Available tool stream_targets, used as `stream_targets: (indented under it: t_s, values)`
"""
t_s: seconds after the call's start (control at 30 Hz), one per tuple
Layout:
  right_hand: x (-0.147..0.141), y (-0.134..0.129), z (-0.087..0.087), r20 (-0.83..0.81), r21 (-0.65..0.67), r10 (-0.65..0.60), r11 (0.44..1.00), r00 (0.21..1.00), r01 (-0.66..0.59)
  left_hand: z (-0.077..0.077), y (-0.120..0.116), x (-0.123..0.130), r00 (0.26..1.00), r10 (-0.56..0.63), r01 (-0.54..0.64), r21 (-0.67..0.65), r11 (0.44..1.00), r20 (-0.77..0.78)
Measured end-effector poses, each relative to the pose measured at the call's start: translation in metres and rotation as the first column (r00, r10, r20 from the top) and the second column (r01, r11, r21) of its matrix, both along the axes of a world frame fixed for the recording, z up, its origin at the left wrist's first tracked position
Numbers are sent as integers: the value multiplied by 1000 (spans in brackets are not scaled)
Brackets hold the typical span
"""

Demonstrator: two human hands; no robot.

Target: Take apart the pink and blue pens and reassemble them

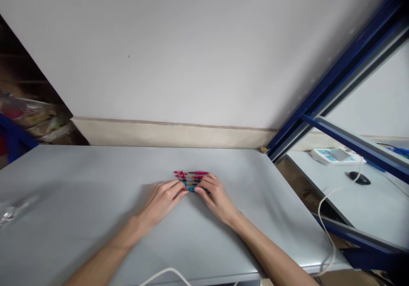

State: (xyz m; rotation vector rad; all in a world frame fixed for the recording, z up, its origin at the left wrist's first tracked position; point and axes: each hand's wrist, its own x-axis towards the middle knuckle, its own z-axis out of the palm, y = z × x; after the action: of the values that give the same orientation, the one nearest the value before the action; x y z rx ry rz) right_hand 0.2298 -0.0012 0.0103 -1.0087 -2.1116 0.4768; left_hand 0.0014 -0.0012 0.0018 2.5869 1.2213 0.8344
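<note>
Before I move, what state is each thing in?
Pens: side by side, partly covered by fingers
Left hand: fingers bent at pens' left ends
Right hand: fingers bent over right ends
Black mouse: resting, untouched
White cable: slack, curved
Clear plastic: lying, details blurred
White device: on or off unclear

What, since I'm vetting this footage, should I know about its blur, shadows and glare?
Head view: soft shadow beside the left hand; clear plastic at the left edge smeared; bright glare on the tabletop's near right edge; fine detail on the pens soft; top-right corner dark.
</note>
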Motion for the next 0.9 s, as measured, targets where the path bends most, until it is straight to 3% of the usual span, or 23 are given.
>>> stream_targets:
  t_s: [0.13, 0.33, 0.5, 0.7, 0.9]
  values:
    - [0, 0, -1, -27, -21, -22, 1000, 999, 21, 1, 1, 1, 998, -54, 54, -17, 998, 39]
    - [2, 0, 2, -142, -18, -13, 1000, 990, 10, 6, 4, -1, 999, -4, 4, 5, 1000, 50]
    - [4, 0, 4, -58, -47, -31, 998, 998, 29, 8, 5, -1, 996, -17, 12, 64, 998, 90]
    - [2, -1, 2, 14, -64, -78, 995, 997, 79, 6, 6, -1, 994, -54, 53, 15, 998, 91]
    - [2, -2, 4, 61, -103, -35, 994, 998, 41, 8, 8, -4, 998, -64, 64, 154, 986, -5]
